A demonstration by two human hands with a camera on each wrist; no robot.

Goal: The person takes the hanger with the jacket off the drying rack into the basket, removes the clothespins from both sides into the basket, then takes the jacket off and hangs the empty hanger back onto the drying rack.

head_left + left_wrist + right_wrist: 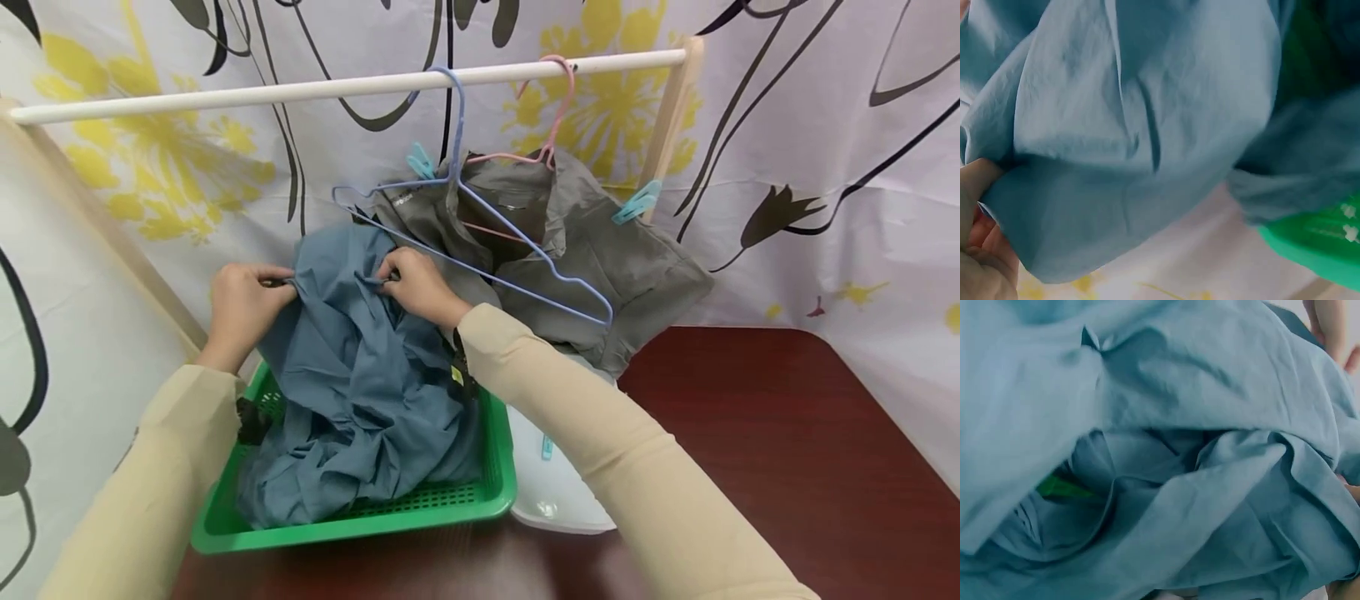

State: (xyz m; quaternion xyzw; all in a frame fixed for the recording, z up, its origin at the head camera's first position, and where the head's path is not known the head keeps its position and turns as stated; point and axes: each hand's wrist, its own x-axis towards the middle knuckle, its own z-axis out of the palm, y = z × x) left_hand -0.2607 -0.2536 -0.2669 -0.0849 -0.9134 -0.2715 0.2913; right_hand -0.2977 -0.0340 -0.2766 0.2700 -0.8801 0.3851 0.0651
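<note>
Head view shows arms (592, 437) reaching forward, left grip (246, 312) and right grip (422, 286) pinching blue fabric (348, 358).

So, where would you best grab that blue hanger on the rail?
Probably the blue hanger by its neck, just below the hook, coming from the front: it hangs bare before the grey garment, and its hook loops over the white rail, so lifting there should unhook it.

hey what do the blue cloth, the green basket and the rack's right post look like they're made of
Blue cloth: matte fabric, perhaps cotton or a blend, given its soft creases.
Green basket: likely moulded plastic, slightly glossy, with pierced sides and a rounded rim.
Right post: probably smooth wood, judging by its pale tan colour; grain isn't clear.
</note>
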